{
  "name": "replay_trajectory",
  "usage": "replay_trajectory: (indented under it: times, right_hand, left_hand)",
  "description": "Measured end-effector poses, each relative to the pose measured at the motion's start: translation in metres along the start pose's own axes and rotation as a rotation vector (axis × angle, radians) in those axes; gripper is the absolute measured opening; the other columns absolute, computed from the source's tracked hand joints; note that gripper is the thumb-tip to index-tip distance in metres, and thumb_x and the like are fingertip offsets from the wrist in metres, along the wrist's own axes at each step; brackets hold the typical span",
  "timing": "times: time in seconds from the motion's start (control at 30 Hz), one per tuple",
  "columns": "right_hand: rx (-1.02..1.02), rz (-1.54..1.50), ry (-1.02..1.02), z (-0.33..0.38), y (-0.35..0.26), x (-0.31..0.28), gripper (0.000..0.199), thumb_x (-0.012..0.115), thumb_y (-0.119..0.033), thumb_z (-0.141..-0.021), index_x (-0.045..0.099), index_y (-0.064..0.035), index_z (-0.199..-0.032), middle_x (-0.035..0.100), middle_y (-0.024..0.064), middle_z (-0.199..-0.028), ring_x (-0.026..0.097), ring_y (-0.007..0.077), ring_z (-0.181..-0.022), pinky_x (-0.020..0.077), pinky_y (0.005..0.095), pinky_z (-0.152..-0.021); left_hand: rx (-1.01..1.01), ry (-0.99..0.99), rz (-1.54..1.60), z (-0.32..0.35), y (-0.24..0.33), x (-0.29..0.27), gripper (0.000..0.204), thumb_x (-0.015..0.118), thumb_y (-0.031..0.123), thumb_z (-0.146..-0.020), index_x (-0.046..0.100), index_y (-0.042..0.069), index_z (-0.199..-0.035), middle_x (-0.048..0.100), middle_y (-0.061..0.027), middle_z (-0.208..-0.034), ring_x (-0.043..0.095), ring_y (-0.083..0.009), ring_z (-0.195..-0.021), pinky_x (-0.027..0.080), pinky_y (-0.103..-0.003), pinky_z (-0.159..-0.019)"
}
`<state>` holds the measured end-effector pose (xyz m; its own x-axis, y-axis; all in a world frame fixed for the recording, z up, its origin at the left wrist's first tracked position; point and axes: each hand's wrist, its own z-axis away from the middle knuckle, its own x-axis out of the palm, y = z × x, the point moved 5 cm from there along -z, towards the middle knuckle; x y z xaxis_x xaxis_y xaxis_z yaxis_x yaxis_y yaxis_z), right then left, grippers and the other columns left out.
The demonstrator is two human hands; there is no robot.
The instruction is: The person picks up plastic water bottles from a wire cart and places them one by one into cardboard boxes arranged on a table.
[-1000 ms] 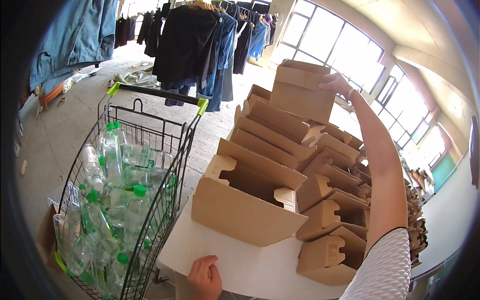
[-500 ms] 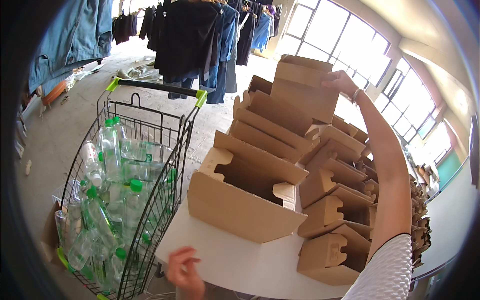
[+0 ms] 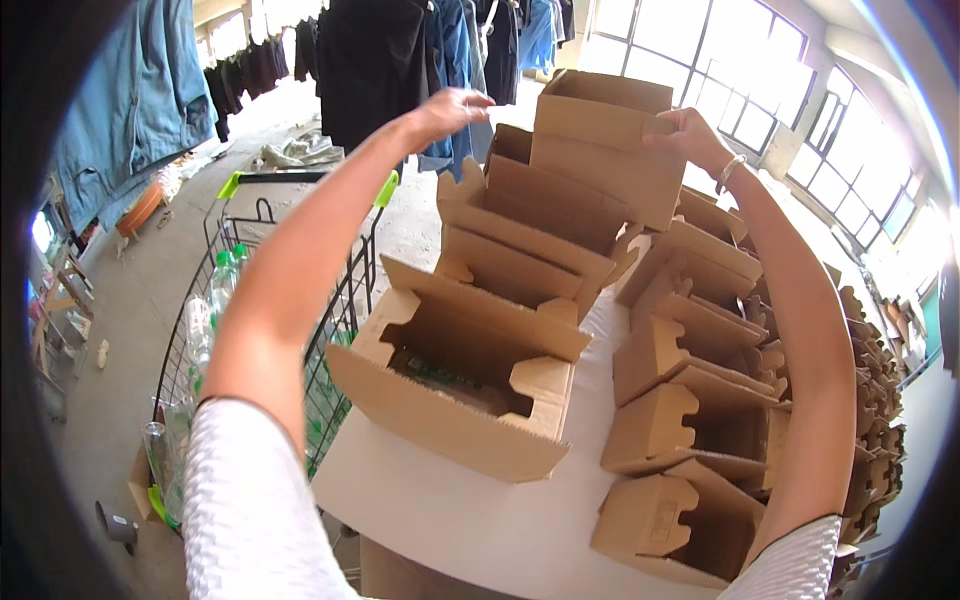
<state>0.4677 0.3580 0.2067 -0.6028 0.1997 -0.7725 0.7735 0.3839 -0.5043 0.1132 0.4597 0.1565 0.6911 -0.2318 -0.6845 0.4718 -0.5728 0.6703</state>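
Cardboard is everywhere in front of your hands: open brown boxes stand in rows on the white table point(image 3: 480, 520), and the one that matters now is the top box point(image 3: 610, 140) of the far stack, high up between your two hands.

Your right hand point(image 3: 685, 135) is on the right upper corner of this box. The fingers are curled around the edge, so you have a hold on it, but how firm the hold is I cannot tell. Your left hand point(image 3: 450, 108) is raised near the left side of the same box, just apart from it. It is half open, fingers loosely bent, and it holds nothing.

I judge that the step in hand is to take this top box with both hands. The next move, as I see it, calls for the left hand to close on the left wall, so the box is carried level and does not swing on one corner.

Below your left forearm stands the large open box point(image 3: 470, 390), near the table edge, with its flaps up. Below your right forearm lie more folded boxes point(image 3: 690, 430), close together. Under your left elbow, beside the table, is a wire cart point(image 3: 300, 250) with plastic bottles point(image 3: 215, 300) with green caps in it.

Lift with care, because the boxes under the top one look loosely stacked.
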Motion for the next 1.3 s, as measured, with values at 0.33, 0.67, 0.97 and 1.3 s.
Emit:
replay_trajectory:
  times: [0.33, 0.67, 0.97, 1.3]
  right_hand:
    - [-0.046, -0.134, -0.029, 0.024, -0.001, 0.008, 0.018, 0.077, -0.014, -0.085, 0.076, 0.0022, -0.093, 0.071, 0.0005, -0.077, 0.06, 0.0062, -0.067, 0.0495, 0.0247, -0.063]
    - [-0.036, -0.14, 0.06, 0.039, 0.01, 0.006, 0.016, 0.076, -0.014, -0.084, 0.074, 0.0012, -0.088, 0.068, -0.0002, -0.074, 0.059, 0.006, -0.066, 0.0489, 0.0276, -0.062]
    - [-0.156, 0.119, 0.197, 0.021, -0.036, 0.021, 0.028, 0.075, -0.024, -0.076, 0.072, 0.0023, -0.084, 0.069, 0.0205, -0.078, 0.067, 0.0304, -0.072, 0.0527, 0.0426, -0.073]
    - [-0.165, 0.294, 0.413, -0.065, 0.044, 0.094, 0.031, 0.078, -0.028, -0.069, 0.075, -0.0016, -0.084, 0.07, 0.0219, -0.088, 0.066, 0.0398, -0.094, 0.0514, 0.0476, -0.088]
  left_hand:
    - [-0.387, -0.336, -0.01, -0.072, -0.108, 0.074, 0.07, 0.064, 0.048, -0.099, 0.045, 0.009, -0.154, 0.04, -0.0183, -0.16, 0.032, -0.0337, -0.151, 0.035, -0.054, -0.118]
    - [-0.072, 0.049, 0.082, -0.064, -0.104, 0.047, 0.019, 0.083, 0.012, -0.08, 0.079, 0.0, -0.094, 0.074, -0.0095, -0.095, 0.068, -0.0172, -0.095, 0.051, -0.032, -0.091]
    - [-0.263, 0.674, -0.135, -0.025, -0.216, -0.049, 0.029, 0.073, -0.006, -0.068, 0.081, 0.002, -0.094, 0.076, -0.0073, -0.081, 0.07, -0.0147, -0.064, 0.057, -0.029, -0.06]
    - [-0.261, 0.815, 0.406, 0.167, -0.264, -0.423, 0.051, 0.067, -0.004, -0.082, 0.064, -0.001, -0.133, 0.066, -0.0071, -0.117, 0.063, -0.0121, -0.091, 0.05, -0.023, -0.077]
